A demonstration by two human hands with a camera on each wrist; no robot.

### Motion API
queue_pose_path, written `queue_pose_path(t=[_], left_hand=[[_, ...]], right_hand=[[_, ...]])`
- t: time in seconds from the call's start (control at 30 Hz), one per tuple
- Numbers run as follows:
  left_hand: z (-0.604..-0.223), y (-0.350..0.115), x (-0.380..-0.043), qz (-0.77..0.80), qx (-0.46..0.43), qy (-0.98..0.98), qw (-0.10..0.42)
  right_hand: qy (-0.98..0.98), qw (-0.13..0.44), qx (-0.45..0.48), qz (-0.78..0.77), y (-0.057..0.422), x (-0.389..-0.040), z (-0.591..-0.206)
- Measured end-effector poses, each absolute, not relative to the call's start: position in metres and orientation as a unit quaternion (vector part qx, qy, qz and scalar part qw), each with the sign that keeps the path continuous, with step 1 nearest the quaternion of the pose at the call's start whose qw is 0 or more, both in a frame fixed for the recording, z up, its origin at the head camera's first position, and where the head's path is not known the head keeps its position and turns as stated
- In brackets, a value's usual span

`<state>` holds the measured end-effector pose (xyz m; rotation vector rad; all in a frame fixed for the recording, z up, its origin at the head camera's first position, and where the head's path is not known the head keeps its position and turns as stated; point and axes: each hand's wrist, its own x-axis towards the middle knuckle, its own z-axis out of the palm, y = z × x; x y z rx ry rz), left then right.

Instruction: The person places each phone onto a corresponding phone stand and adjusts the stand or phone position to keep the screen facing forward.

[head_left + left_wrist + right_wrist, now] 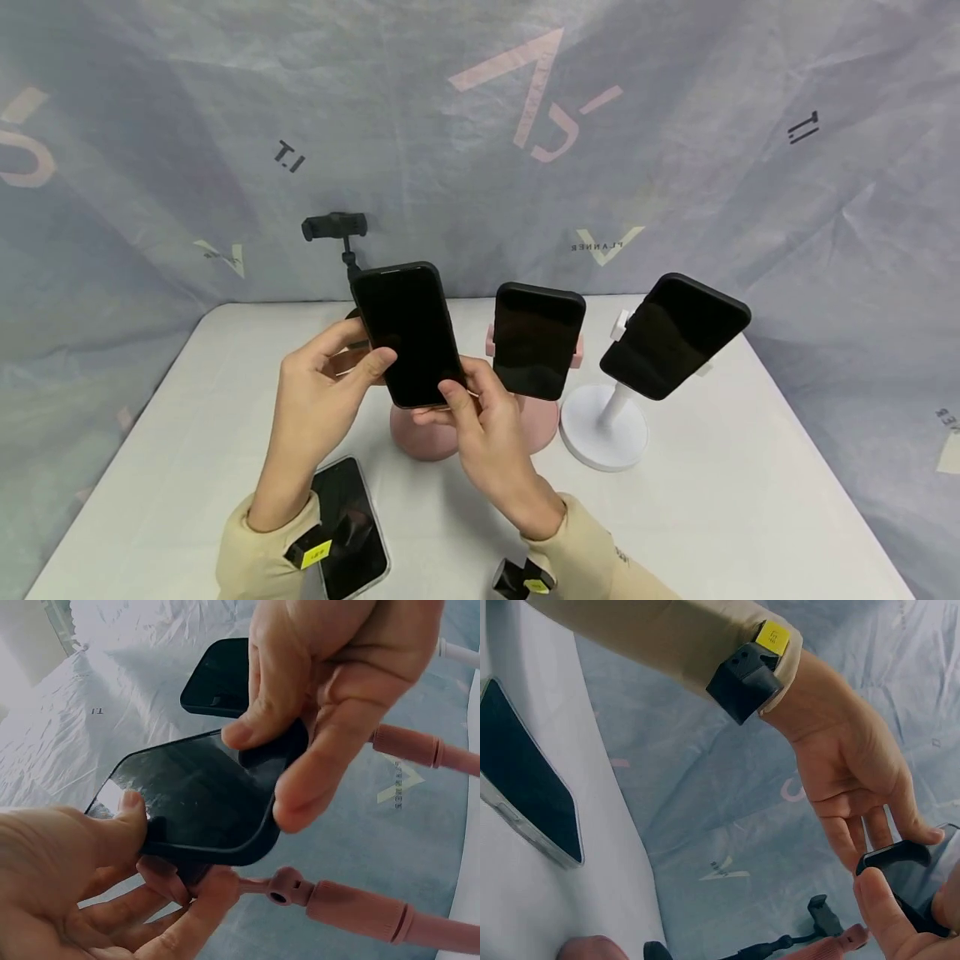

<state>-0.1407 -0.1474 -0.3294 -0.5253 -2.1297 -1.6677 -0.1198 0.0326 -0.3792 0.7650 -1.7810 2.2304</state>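
A black smartphone point(408, 342) with a dark screen is tilted upright above a round pink base point(422, 440). My left hand point(318, 400) holds its left edge, thumb on the screen. Behind the phone, the left wrist view shows those fingers around a pink clamp point(161, 877) on a pink stand point(360, 909). At the lower right corner my right hand point(495, 437) grips the same phone, thumb at the front and fingers beneath. From the right wrist, the phone point(892, 853) appears edge-on between both hands.
Right of the hands, one smartphone point(538, 342) sits in a pink stand and another point(675, 333) leans tilted in a white stand point(603, 433). An unoccupied black phone holder point(335, 226) rises behind. A further smartphone point(352, 542) lies by the left forearm on the white table point(712, 500).
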Motion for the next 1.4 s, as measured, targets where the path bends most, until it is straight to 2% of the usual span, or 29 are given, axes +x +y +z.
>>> queue_pose_path(t=[0.67, 0.83, 1.1, 1.4], left_hand=[[-0.335, -0.138, -0.145, -0.61, -0.175, -0.734, 0.244], [-0.337, -0.136, -0.147, -0.592, -0.183, -0.736, 0.272], [-0.337, -0.138, -0.144, -0.582, -0.156, -0.751, 0.271], [-0.335, -0.146, -0.147, -0.602, -0.164, -0.742, 0.245]], right_hand=[[-0.636, 0.175, 0.259, 0.706, 0.026, -0.125, -0.387], [-0.686, 0.207, 0.256, 0.649, 0.027, -0.128, -0.39], [-0.755, 0.258, 0.287, 0.531, 0.034, -0.131, -0.389], [-0.758, 0.397, 0.313, 0.412, 0.046, -0.133, -0.373]])
